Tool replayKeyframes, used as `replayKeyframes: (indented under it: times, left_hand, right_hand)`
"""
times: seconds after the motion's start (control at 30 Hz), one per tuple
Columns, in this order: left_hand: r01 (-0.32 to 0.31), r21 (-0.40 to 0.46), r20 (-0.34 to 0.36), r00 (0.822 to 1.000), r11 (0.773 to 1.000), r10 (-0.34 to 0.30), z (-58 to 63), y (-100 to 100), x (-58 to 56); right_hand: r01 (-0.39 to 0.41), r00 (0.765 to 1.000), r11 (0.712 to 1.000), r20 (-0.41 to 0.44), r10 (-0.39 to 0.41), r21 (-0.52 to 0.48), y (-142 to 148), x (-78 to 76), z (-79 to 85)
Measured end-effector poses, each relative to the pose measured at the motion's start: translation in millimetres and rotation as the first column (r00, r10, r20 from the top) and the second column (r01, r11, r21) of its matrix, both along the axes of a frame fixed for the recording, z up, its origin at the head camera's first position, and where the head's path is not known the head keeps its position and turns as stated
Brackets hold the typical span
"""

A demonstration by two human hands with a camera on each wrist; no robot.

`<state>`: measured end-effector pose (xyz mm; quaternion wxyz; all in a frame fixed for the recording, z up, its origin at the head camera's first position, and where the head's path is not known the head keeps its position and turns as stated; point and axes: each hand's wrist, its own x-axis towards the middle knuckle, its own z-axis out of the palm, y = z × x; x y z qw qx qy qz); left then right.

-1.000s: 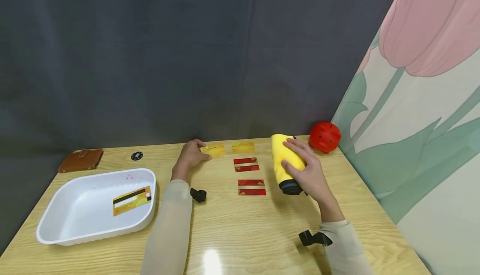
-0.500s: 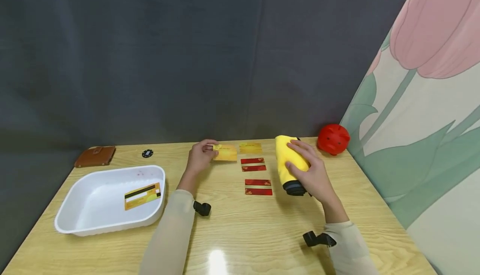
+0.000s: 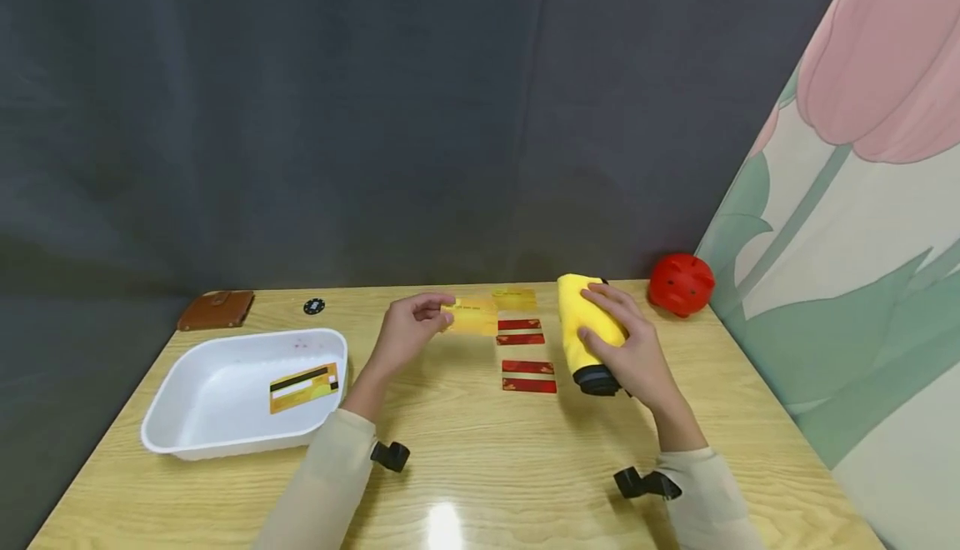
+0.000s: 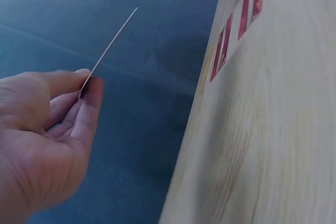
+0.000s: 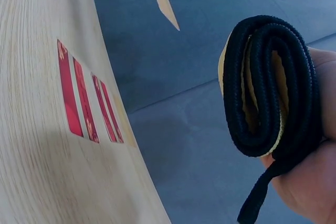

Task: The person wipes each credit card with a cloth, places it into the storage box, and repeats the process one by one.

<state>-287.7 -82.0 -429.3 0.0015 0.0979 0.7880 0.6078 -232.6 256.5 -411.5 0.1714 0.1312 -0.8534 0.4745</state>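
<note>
Thumb and fingers of my left hand (image 3: 411,329) pinch a yellow bank card (image 3: 472,317) by its left end. The left wrist view shows that card (image 4: 113,43) edge-on, raised off the table. My right hand (image 3: 632,346) grips a rolled yellow cloth (image 3: 588,329) with black edging. Its spiral end (image 5: 270,87) and a hanging black loop face the right wrist camera. Between the hands lie two red cards with a pale stripe, a farther one (image 3: 520,332) and a nearer one (image 3: 528,376). Behind them another yellow card (image 3: 516,298) lies flat, close to the held card in the head view.
On the left stands a white tray (image 3: 202,404) with a yellow striped card (image 3: 303,387) in it. A brown wallet (image 3: 217,310) and a black chip (image 3: 313,307) lie along the back. A red piggy bank (image 3: 681,285) stands at the back right corner, near the dark curtain (image 3: 420,117).
My left hand has picked the yellow card up off the table and drawn it back toward me. The right hand keeps its grip on the cloth. The head view has shifted left.
</note>
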Motion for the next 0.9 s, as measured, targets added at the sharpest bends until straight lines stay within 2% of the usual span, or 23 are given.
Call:
replayKeyframes:
  times: [0.13,0.23,0.37,0.63,0.9]
  left_hand:
    - [0.06,-0.055,0.029,0.998,0.997,-0.058,3.3,-3.4,17.0]
    - [0.093,-0.039,0.035,0.995,0.995,-0.092,4.4,-7.9,29.0]
    - [0.113,0.013,0.006,0.994,0.994,-0.113,3.7,-12.9,40.2]
    - [0.075,0.127,-0.038,0.997,0.989,-0.071,-5.9,-14.8,49.0]
    - [0.104,0.157,-0.105,0.991,0.982,-0.088,-12.9,-7.8,53.2]
  right_hand:
    - [-0.018,1.0,1.0,-0.019,0.018,-0.001,-4.4,2.6,0.6]
    - [-0.032,0.999,0.999,-0.037,0.033,0.006,-9.4,4.6,2.0]
    - [-0.049,0.997,0.999,-0.055,0.049,-0.003,-16.1,6.4,2.9]
    - [-0.111,0.993,0.994,-0.054,0.109,-0.024,-33.2,10.0,1.8]
    - [-0.152,0.987,0.988,-0.065,0.15,-0.026,-52.3,15.7,-0.2]
